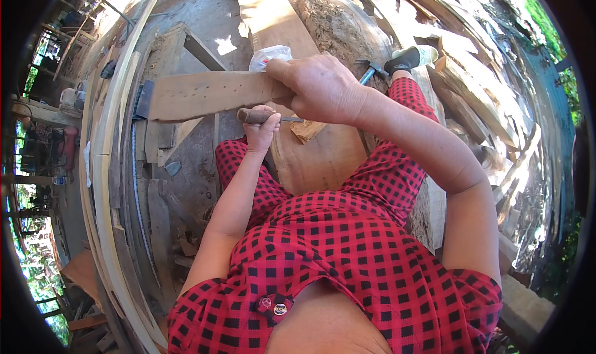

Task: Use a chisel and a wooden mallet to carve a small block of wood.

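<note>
My right hand [320, 90] is closed around the near end of a flat wooden piece [205, 93] with rows of small holes, held level and reaching left; a dark metal plate [144, 99] shows at its far end, whether attached I cannot tell. Below it, my left hand [261, 127] grips a chisel [251, 115] by its brown wooden handle, its thin shaft pointing right to a small wood block [307, 130]. The block lies on a wide plank [316, 167] between my legs. A white plastic bag [268, 54] sits behind my right hand.
A hammer [369, 71] lies near my right foot [406, 59]. Long battens [102, 180] line the left side. Piled offcuts and split logs [472, 99] fill the right. Loose boards [205, 53] lie ahead on the left; tools and clutter [65, 143] stand at the far left.
</note>
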`<state>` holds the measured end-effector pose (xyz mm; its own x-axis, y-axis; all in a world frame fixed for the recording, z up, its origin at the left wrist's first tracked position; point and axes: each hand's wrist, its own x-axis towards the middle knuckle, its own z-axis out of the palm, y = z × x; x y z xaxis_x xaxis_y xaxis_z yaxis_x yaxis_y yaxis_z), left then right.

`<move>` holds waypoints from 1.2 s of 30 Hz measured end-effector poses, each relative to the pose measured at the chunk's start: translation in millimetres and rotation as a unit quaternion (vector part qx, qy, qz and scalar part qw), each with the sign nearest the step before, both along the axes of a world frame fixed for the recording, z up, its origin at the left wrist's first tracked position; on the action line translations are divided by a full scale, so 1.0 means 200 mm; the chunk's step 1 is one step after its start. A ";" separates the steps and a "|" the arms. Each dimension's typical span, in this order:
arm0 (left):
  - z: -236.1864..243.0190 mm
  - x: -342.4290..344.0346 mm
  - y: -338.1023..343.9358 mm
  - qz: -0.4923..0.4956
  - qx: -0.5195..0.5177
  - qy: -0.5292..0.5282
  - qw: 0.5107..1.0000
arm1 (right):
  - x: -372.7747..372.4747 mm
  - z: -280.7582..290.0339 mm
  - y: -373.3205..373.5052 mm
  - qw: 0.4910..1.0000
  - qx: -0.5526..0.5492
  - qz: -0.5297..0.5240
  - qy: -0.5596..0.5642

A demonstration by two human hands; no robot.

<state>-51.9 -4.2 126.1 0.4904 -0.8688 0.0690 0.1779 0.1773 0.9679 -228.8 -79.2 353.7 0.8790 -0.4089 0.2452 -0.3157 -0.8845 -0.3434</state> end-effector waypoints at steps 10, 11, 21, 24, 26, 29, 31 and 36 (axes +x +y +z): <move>0.01 0.03 0.01 0.009 0.068 -0.063 0.996 | -0.02 -0.06 -0.05 0.995 -0.029 -0.035 0.091; 0.01 0.03 0.01 0.024 0.071 -0.066 0.995 | -0.02 -0.03 -0.03 1.000 -0.013 -0.017 0.019; -0.02 0.02 0.04 0.009 0.065 -0.071 0.995 | -0.06 -0.17 -0.12 0.990 0.042 -0.064 0.116; 0.01 0.02 0.04 0.021 0.071 -0.083 0.994 | -0.05 -0.07 0.00 0.998 0.035 -0.044 0.032; -0.01 0.02 0.03 0.017 0.055 -0.077 0.995 | -0.05 -0.05 0.00 0.998 0.040 -0.021 -0.038; -0.05 0.04 0.00 0.000 0.061 -0.105 0.993 | -0.06 -0.13 -0.05 0.999 0.034 0.022 0.036; -0.07 0.04 -0.01 -0.013 0.083 -0.139 0.987 | -0.06 -0.13 -0.10 0.994 0.002 0.006 0.106; -0.07 0.01 0.01 -0.011 0.026 -0.140 0.990 | -0.07 -0.07 -0.02 1.000 -0.023 -0.007 -0.020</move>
